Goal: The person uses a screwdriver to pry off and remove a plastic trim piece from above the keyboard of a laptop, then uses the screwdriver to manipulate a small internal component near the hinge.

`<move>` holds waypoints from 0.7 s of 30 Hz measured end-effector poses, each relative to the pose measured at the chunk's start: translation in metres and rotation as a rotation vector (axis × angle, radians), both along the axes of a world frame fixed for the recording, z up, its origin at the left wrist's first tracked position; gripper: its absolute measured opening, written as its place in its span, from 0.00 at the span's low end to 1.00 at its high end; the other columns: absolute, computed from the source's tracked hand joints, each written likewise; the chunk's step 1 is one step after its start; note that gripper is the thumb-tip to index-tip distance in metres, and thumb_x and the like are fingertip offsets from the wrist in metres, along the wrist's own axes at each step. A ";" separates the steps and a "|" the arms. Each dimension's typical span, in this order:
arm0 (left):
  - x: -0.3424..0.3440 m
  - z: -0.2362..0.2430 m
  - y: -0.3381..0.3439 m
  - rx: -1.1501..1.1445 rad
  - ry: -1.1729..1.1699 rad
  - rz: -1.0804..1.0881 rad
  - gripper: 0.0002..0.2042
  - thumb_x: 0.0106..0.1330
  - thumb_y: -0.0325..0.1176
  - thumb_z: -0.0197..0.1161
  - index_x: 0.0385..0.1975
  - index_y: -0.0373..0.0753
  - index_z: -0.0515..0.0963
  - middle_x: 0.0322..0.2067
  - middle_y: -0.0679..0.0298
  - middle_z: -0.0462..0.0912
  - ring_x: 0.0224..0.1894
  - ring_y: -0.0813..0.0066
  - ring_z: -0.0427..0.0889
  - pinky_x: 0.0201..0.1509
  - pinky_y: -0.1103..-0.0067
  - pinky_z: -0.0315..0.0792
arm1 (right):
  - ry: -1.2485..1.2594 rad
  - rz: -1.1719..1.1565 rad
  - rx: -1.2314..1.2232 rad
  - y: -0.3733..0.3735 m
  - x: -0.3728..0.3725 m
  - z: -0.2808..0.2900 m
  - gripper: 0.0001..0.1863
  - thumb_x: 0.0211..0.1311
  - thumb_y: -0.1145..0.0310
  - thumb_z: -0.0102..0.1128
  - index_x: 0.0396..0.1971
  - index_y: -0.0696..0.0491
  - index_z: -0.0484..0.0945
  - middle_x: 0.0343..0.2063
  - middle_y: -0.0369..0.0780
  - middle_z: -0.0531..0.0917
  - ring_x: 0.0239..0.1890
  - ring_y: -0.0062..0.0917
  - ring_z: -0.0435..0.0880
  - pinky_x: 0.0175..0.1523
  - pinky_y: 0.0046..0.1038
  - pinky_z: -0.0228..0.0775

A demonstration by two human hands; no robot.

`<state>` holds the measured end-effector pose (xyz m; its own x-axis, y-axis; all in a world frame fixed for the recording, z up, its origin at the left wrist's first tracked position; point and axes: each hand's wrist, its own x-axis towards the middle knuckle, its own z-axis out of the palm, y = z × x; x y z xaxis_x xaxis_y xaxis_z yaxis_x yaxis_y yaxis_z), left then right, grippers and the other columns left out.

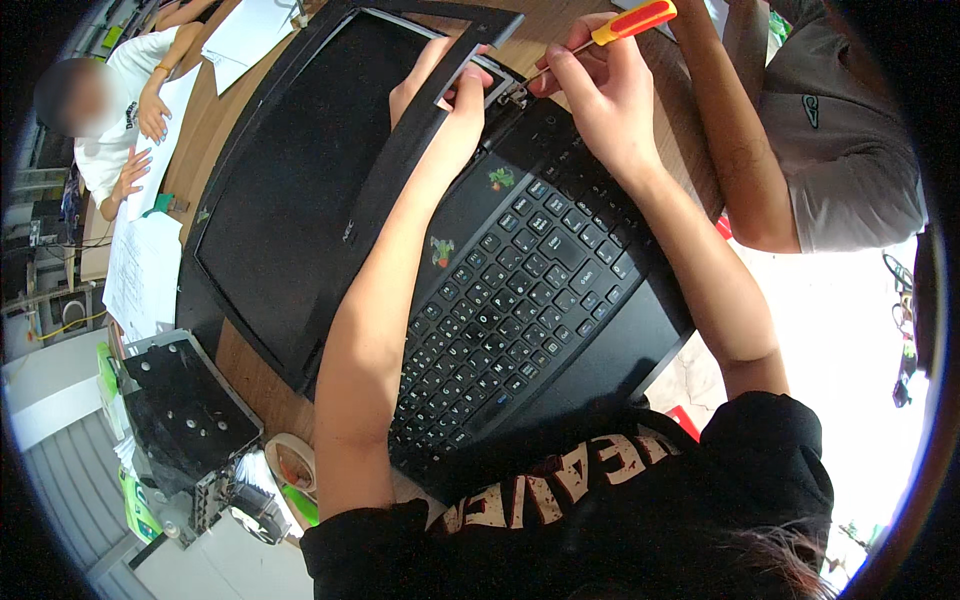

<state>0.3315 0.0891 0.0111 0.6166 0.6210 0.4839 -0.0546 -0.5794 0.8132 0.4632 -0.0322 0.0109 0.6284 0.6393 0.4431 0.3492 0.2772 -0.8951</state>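
A black laptop lies opened out, its keyboard [530, 290] in front of me and its screen panel [300, 150] to the left. Part of the black screen bezel [392, 165] stands away from the panel. My left hand [462, 105] is closed around that bezel strip near its far end, with fingers on both sides of it. In my right hand [615, 105] is a screwdriver with a red and yellow handle [634, 20]. Its thin shaft slants down left, the tip at the exposed metal hinge [513, 95] in the laptop's far corner. Whether a screw sits there is too small to tell.
Close on the right is another person's arm [735, 130]. Across the wooden table [235, 365], at the far left, a person rests both hands on papers [165, 150]. A black dismantled panel [190, 400] and a small round container [290, 462] stand at the lower left.
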 end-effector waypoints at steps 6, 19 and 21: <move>0.000 0.005 -0.002 -0.026 0.017 -0.034 0.11 0.66 0.21 0.57 0.45 0.39 0.80 0.28 0.57 0.88 0.33 0.69 0.90 0.36 0.77 0.81 | 0.025 0.000 0.052 0.000 0.003 -0.002 0.11 0.68 0.77 0.60 0.44 0.59 0.68 0.32 0.44 0.84 0.33 0.25 0.88 0.40 0.27 0.84; -0.001 0.003 -0.001 -0.016 0.046 -0.030 0.10 0.64 0.21 0.57 0.43 0.38 0.80 0.25 0.58 0.88 0.33 0.68 0.90 0.38 0.75 0.82 | 0.051 -0.076 -0.047 -0.001 -0.018 0.021 0.09 0.66 0.77 0.56 0.41 0.56 0.66 0.28 0.37 0.80 0.28 0.19 0.84 0.34 0.22 0.76; 0.000 0.001 0.000 -0.009 0.024 -0.041 0.10 0.65 0.21 0.57 0.43 0.38 0.80 0.25 0.58 0.88 0.33 0.68 0.90 0.38 0.75 0.82 | 0.025 -0.084 -0.062 0.000 -0.017 0.021 0.10 0.66 0.77 0.57 0.41 0.56 0.65 0.27 0.37 0.80 0.28 0.19 0.84 0.34 0.23 0.77</move>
<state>0.3310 0.0892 0.0116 0.6530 0.5989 0.4636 -0.0590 -0.5701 0.8194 0.4464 -0.0324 0.0315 0.6913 0.6099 0.3875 0.3458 0.1916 -0.9185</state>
